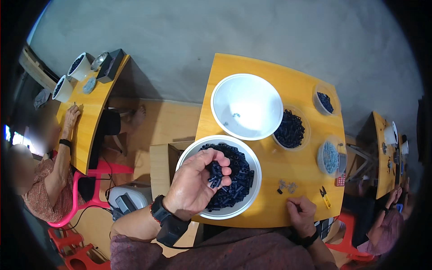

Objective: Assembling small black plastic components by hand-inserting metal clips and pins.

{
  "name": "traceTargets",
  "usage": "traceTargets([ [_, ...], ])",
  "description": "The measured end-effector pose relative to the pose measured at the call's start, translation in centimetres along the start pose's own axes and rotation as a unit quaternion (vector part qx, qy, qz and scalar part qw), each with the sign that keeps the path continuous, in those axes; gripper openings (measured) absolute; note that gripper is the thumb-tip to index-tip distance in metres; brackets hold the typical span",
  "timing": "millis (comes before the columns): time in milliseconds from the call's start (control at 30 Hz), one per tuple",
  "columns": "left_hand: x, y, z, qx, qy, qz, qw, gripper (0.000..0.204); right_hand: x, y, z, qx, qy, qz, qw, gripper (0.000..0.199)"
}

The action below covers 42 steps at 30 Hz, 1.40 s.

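My left hand (193,184) is raised over a white bowl (181,163) heaped with short dark blue-black tube pieces (238,193). Its fingers curl around a small handful of the same tube pieces (216,174). At the table's near edge, my right hand (302,213) rests with the fingers curled in; whatever they may hold is hidden. Just beyond it lie a small pile of tiny metal-looking parts (291,186) and one loose dark piece (279,191). Yellow thread snips (325,198) lie to its right.
A large white bowl (243,90) holds a few tiny bits. Clear tubs carry dark pieces (289,129), smaller dark pieces (325,102) and pale blue-grey parts (330,157). A cardboard box (159,162) stands left of the table. People sit at other tables on both sides.
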<state>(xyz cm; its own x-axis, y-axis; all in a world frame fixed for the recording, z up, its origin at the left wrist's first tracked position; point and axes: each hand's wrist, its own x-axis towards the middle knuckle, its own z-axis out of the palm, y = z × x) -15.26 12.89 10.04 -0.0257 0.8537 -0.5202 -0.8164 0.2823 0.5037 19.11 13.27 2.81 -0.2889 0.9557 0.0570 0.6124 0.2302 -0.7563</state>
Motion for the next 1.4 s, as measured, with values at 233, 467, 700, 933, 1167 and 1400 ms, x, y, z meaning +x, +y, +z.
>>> traceTargets([
  [233,0.1,-0.4,-0.1,0.026,-0.023,0.044,0.998,0.030,0.4,-0.2,0.3,0.021,0.002,0.028,0.999,0.004],
  [467,-1.9,0.3,0.6,0.427,-0.050,0.248,0.868,0.021,0.5,0.5,-0.4,-0.003,-0.005,-0.003,1.000,0.004],
  [700,-2.3,-0.6,2.0,0.750,-0.047,0.295,0.590,0.047,0.2,1.6,-0.7,0.059,-0.006,-0.050,0.997,0.004],
  [933,-0.9,-1.1,2.8,0.838,-0.087,0.277,0.463,0.059,-0.1,2.3,-0.8,0.104,-0.008,-0.069,0.992,0.006],
  [1167,0.8,-1.5,3.0,0.824,-0.111,0.301,0.467,0.049,-0.1,2.7,-1.2,0.116,-0.008,-0.117,0.986,0.009],
  [1400,-0.4,-3.2,3.1,0.831,-0.079,0.293,0.467,0.049,-0.2,3.9,0.0,0.129,0.038,-0.148,0.980,0.006],
])
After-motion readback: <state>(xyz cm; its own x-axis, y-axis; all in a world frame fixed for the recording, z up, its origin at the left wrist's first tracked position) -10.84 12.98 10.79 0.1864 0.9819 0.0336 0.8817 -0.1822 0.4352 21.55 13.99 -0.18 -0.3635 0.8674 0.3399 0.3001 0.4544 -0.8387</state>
